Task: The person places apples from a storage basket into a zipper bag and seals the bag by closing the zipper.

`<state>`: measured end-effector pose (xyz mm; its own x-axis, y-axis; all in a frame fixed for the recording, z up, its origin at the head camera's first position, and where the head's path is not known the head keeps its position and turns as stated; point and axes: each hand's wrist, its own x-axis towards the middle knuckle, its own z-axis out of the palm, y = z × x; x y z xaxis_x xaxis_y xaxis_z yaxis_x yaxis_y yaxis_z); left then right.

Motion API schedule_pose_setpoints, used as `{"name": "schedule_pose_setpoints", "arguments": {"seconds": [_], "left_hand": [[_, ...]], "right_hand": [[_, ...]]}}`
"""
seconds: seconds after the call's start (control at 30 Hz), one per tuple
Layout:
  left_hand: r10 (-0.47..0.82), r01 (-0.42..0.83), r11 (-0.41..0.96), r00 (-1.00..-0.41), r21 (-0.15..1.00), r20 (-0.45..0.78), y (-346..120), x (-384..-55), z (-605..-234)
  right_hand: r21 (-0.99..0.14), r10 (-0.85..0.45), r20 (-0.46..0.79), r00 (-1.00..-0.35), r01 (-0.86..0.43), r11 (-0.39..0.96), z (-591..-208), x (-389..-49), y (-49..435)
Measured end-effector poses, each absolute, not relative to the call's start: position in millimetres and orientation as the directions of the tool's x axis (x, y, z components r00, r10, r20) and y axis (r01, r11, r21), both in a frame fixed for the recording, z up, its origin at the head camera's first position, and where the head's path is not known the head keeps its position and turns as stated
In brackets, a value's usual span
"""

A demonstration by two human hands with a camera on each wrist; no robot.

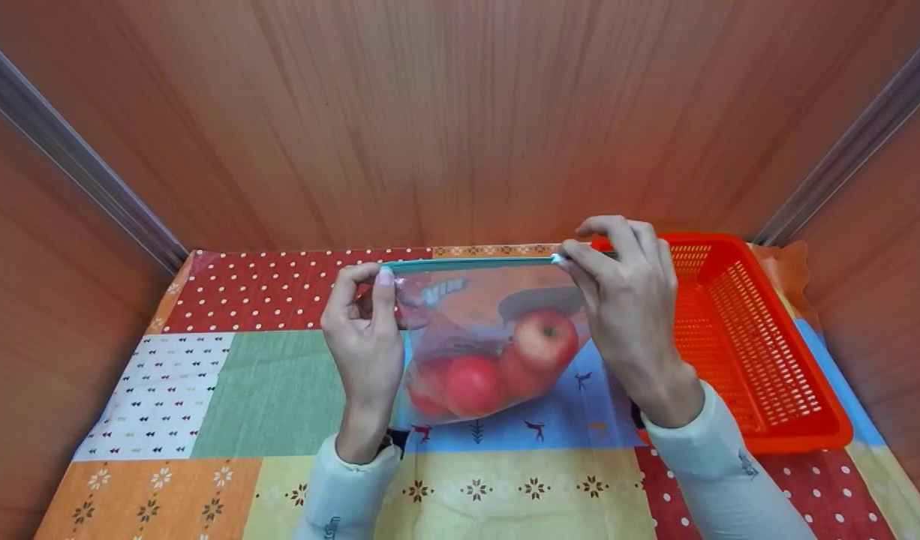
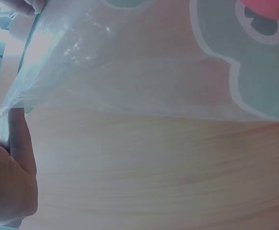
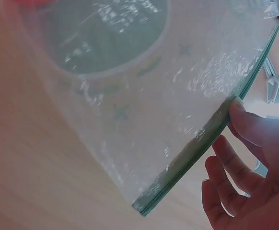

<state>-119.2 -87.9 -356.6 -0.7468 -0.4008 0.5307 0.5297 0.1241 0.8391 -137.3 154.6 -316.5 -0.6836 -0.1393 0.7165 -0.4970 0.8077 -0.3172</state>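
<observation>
A clear zip bag [image 1: 475, 300] with a green zip strip along its top hangs between my two hands. Several red apples [image 1: 546, 341] lie at the bottom of it, seen through the plastic. At the left end of the strip, my left hand [image 1: 366, 337] pinches the top corner between thumb and fingers. My right hand [image 1: 629, 300] pinches the zip strip toward the other end. In the right wrist view, thumb and forefinger grip the green strip [image 3: 182, 160] while the other fingers stand loosely apart from it. Printed green patches show on the plastic in both wrist views.
To the right stands an orange-red plastic basket [image 1: 828, 397] with perforated walls, partly behind my right hand and forearm. A patchwork-patterned cloth [image 1: 280, 390] covers the table. Wood-grain panels [image 1: 460, 120] enclose the back and both sides.
</observation>
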Motion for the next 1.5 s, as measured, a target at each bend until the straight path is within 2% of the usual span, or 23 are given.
{"name": "schedule_pose_setpoints", "arguments": {"seconds": [0.33, 0.57, 1.07, 1.5], "left_hand": [[-0.419, 0.512, 0.111, -0.753, 0.852, 0.508, -93, -119, -358], [-0.418, 0.522, 0.121, -0.744, 0.844, 0.521, -93, -119, -358], [-0.454, 0.505, 0.149, -0.729, 0.85, 0.513, -96, -120, -361], [-0.449, 0.492, 0.122, -0.747, 0.862, 0.491, -103, -121, -362]], "right_hand": [[-0.33, -0.117, 0.708, -0.696, -0.473, 0.817, -318, -136, 174], [-0.333, -0.105, 0.72, -0.686, -0.475, 0.814, -319, -135, 183], [-0.354, -0.075, 0.705, -0.706, -0.441, 0.825, -320, -132, 200], [-0.355, -0.054, 0.704, -0.708, -0.417, 0.837, -319, -127, 212]]}}
